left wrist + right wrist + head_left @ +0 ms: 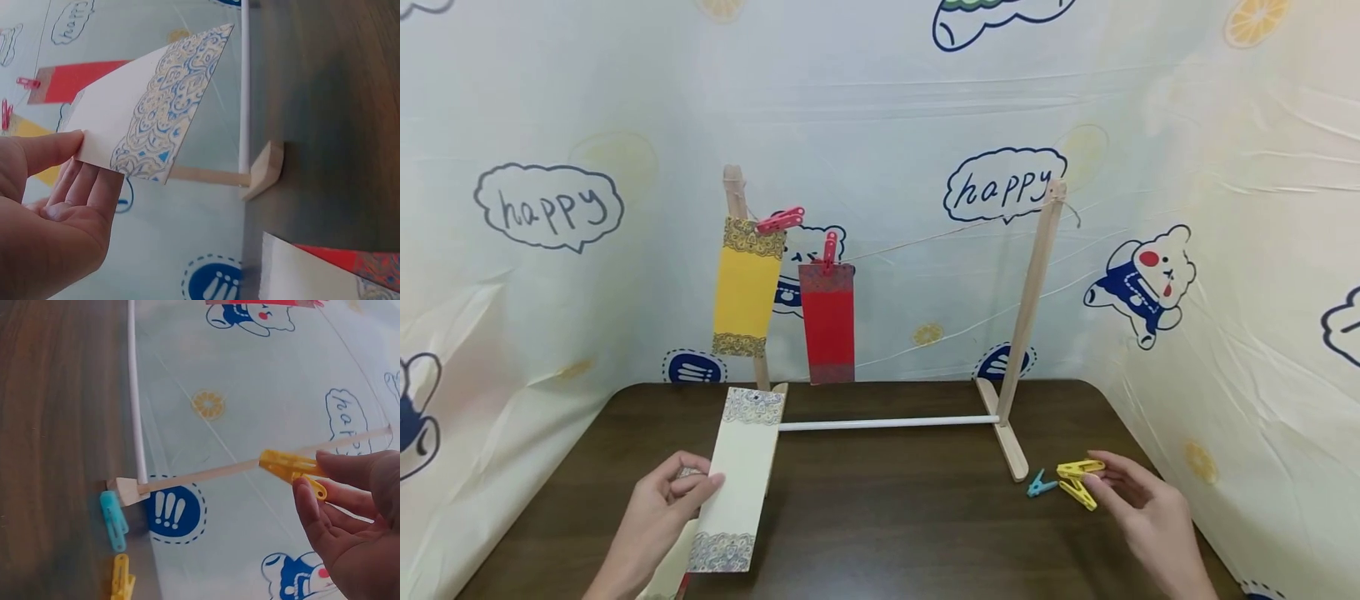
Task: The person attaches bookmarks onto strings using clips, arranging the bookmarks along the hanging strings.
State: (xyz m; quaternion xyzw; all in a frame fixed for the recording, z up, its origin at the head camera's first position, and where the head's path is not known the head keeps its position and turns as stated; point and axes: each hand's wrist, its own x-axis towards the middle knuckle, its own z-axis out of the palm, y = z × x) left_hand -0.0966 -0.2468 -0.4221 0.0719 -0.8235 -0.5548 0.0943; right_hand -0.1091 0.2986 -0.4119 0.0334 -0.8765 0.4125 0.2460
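My left hand (658, 512) pinches a cream card (741, 479) by its left edge, between thumb and fingers. Blue lace-like patterns band both ends of this card, seen close up in the left wrist view (169, 106). At the right, my right hand (1150, 517) holds a yellow clothespin (284, 464) by its handle ends, raised above the table. Below it on the tabletop lie a second yellow clothespin (1078, 495) and a light blue clothespin (1040, 484). More cards (672, 562), one cream and one red, lie under my left hand, partly hidden.
A wooden stand has a left post (735, 192), a right post (1033, 292) and a white crossbar (887, 423). From its string (917, 242) hang a yellow card (747, 287) and a red card (829, 325), each with a red clothespin. Behind is a printed curtain (865, 100).
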